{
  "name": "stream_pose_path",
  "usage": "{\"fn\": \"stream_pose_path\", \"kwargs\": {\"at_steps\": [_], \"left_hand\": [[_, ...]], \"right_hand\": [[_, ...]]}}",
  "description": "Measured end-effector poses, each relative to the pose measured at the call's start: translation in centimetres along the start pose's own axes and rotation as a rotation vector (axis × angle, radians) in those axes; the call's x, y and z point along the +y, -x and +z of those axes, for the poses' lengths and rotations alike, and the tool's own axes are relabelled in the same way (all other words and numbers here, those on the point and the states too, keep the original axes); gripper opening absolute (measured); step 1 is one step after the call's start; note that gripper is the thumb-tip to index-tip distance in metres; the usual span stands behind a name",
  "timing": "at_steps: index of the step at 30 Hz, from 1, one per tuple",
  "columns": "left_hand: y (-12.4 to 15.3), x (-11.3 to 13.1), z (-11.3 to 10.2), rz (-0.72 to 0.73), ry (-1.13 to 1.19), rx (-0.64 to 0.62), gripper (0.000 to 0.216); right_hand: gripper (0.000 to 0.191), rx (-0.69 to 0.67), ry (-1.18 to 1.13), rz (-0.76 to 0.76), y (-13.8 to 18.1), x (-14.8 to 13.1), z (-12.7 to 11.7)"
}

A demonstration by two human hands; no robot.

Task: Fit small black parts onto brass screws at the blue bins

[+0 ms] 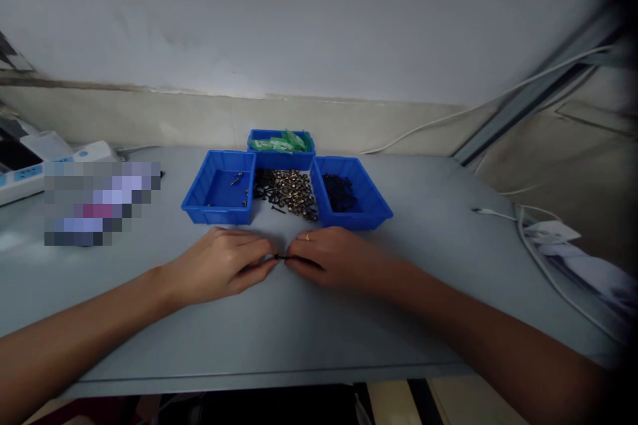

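Slim dark piece [282, 257] bridges left fingers [258, 250] and right fingers [302, 250]

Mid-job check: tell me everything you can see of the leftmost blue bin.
The leftmost blue bin is open-topped and roughly rectangular, with a raised rim, and looks like moulded plastic. It sits upright on the grey table. A few small metallic pieces lie scattered inside. Its right wall stands beside a loose pile of small hardware. The left hand is in front of it, not holding it. Whether it touches the rear bin, I can't tell.
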State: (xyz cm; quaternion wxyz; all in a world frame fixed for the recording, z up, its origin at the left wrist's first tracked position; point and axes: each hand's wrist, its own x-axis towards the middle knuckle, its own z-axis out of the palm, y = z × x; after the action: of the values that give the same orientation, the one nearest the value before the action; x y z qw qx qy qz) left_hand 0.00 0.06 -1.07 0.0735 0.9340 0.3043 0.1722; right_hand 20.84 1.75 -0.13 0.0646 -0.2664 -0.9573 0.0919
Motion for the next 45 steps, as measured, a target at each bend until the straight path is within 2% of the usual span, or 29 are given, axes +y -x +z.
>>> {"fn": "stream_pose_path", "kwargs": {"at_steps": [37,45], "left_hand": [[0.06,-0.24,0.30,-0.058,-0.024,-0.049,0.021],[0.06,-0.28,0.42,-0.067,-0.045,-0.095,0.019]], "right_hand": [[0.020,-0.043,0.018,0.026,-0.04,0.04,-0.21],[0.020,0.013,0.002,0.008,0.11,-0.07,-0.29]]}}
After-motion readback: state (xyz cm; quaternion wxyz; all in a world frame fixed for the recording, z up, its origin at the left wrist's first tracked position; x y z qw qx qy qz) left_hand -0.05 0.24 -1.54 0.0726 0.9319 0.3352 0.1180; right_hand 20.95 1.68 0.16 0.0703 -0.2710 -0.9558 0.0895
